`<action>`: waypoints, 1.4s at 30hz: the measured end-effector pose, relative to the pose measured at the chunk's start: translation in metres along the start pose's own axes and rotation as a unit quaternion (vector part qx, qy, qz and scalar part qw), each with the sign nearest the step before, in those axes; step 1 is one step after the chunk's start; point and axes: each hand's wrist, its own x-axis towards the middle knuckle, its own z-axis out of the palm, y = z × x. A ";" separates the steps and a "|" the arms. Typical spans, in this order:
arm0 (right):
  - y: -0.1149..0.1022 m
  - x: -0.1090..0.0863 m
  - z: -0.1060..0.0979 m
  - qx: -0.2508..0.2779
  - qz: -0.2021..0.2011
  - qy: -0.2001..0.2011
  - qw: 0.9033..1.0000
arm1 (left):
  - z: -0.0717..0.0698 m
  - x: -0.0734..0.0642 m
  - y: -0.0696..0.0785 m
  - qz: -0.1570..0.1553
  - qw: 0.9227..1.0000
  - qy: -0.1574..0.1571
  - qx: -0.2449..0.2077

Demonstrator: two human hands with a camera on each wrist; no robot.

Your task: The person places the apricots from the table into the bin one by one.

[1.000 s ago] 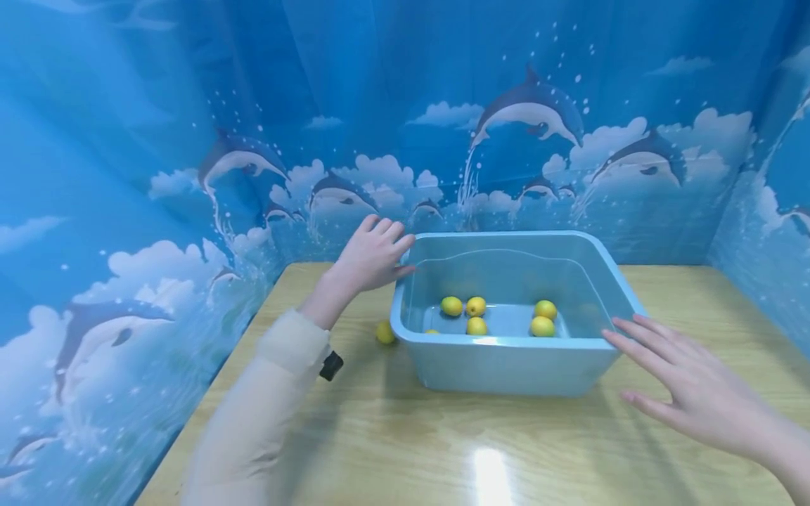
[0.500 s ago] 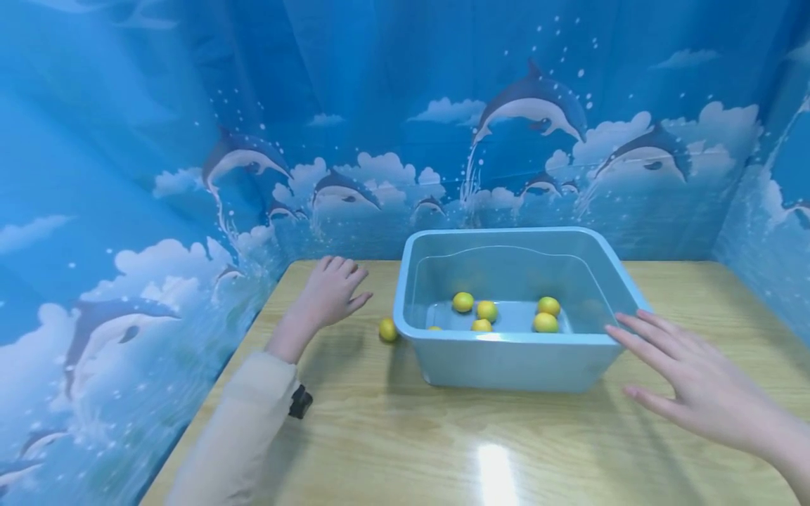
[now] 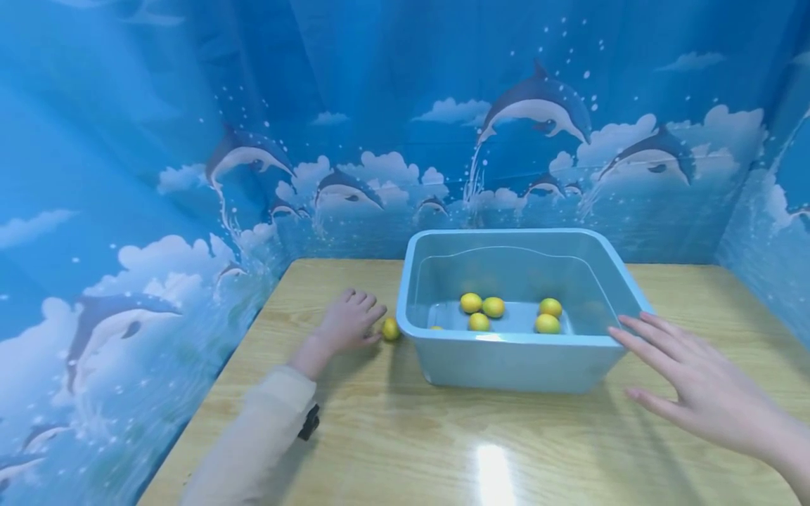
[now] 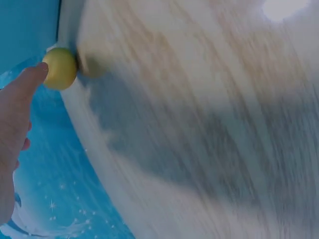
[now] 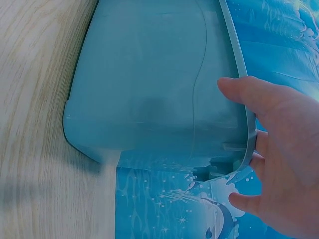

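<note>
A yellow lemon (image 3: 391, 329) lies on the table against the left side of a light blue plastic bin (image 3: 506, 365). My left hand (image 3: 344, 323) is just left of this lemon, low over the table, its fingers loosely bent. In the left wrist view the thumb tip overlaps the lemon (image 4: 62, 68), and the other fingers are mostly hidden behind the thumb. My right hand (image 3: 702, 383) has its fingers extended, with fingertips at the bin's front right corner. The right wrist view has the thumb and fingers spread around the bin's rim (image 5: 250, 134).
Several lemons (image 3: 493, 307) lie on the bin floor, one mostly hidden by the front rim. The bin stands on a wooden table (image 3: 405, 443), near its back edge. A blue curtain (image 3: 392, 84) with dolphins surrounds the table at the back and sides.
My left hand has come away from the bin's left rim, down to the table, then right toward the outside lemon. Lemons in the bin have rolled slightly. My right hand stays at the corner.
</note>
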 end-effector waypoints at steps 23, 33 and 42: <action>0.001 0.000 0.000 -0.001 -0.003 0.006 1.000 | 0.012 0.017 0.015 -0.003 0.996 -0.092 -0.001; 0.000 0.000 0.000 -0.001 -0.006 0.004 1.000 | 0.016 0.014 0.016 -0.010 0.997 -0.072 -0.018; 0.000 0.001 0.001 0.003 -0.006 0.005 1.000 | 0.015 0.007 0.012 -0.007 0.999 -0.038 -0.010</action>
